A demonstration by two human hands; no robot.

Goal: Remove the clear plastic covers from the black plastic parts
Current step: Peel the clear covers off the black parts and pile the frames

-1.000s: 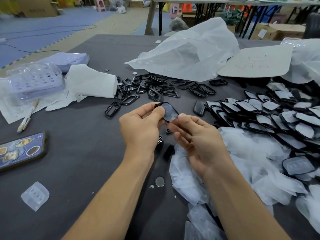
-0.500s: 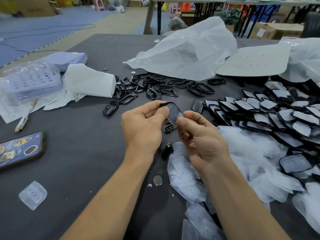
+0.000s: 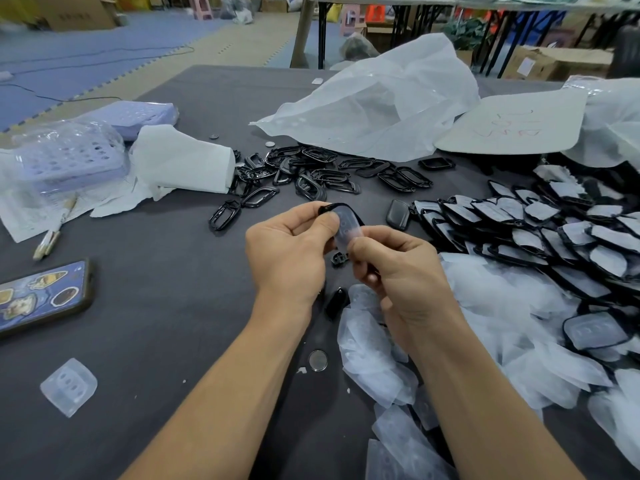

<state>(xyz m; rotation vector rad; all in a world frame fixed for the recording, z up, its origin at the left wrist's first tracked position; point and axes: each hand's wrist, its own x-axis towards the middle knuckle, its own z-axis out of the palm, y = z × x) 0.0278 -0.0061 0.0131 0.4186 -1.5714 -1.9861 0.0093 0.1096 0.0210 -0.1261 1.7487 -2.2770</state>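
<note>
Gripping black part [image 3: 341, 207]; pinching clear cover [image 3: 347, 227]

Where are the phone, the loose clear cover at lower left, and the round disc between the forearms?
phone [image 3: 41, 296]: head view, middle of its decorated face.
loose clear cover [image 3: 68, 386]: head view, centre of its dimpled face.
round disc [image 3: 317, 360]: head view, centre of its face.

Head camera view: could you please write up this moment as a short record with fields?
left hand: pinches the black part at its upper rim
right hand: pinches the clear cover lying against that part
stripped frames: loose pile beyond the hands
covered parts: overlapping rows at the right
removed covers: heap under the right forearm
phone: on the table, at the left
</note>
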